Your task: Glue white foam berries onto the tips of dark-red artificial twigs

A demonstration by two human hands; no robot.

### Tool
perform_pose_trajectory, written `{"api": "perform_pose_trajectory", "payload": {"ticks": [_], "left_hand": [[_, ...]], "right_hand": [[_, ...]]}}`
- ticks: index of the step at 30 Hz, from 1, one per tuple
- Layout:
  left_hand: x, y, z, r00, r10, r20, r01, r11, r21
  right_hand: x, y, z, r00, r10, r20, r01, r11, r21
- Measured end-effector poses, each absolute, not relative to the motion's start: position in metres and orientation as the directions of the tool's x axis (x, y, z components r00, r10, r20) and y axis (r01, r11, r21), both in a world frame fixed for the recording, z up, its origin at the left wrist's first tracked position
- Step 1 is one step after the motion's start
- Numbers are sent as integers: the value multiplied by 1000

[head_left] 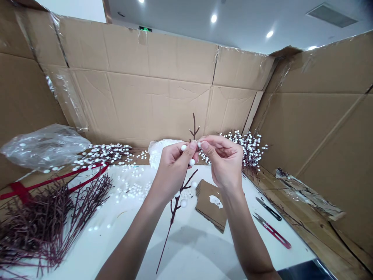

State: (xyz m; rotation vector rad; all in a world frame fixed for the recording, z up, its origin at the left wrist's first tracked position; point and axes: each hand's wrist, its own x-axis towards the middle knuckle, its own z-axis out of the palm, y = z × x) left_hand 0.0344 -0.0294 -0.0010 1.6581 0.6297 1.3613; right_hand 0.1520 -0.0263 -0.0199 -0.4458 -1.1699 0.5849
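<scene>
My left hand (177, 162) is closed around a brown artificial twig (174, 216), whose stem hangs down below it and whose forked tip rises above. White berries sit on several of its side shoots, one of them a white berry (183, 203) low on the stem. Between the thumb and forefinger of my right hand (225, 157) is a small white berry (199, 144), pressed against the twig beside my left thumb. Below the hands lies a piece of cardboard (205, 208) with a white smear of paste (216, 201) on it.
Bare brown twigs (37, 221) are heaped at the left, near a red ribbon (84, 170). Loose white berries (135, 190) lie on the white table (122, 241). Berried branches (247, 149) stand at the back right. Thread snips (272, 231) lie at right; cardboard walls (140, 93) surround the table.
</scene>
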Motion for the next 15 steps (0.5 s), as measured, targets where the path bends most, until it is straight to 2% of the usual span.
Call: {"api": "perform_pose_trajectory", "payload": {"ticks": [15], "left_hand": [[33, -20, -5, 253, 852, 457, -170, -426, 889]], "right_hand": [[149, -17, -24, 249, 646, 722, -195, 764, -615]]}}
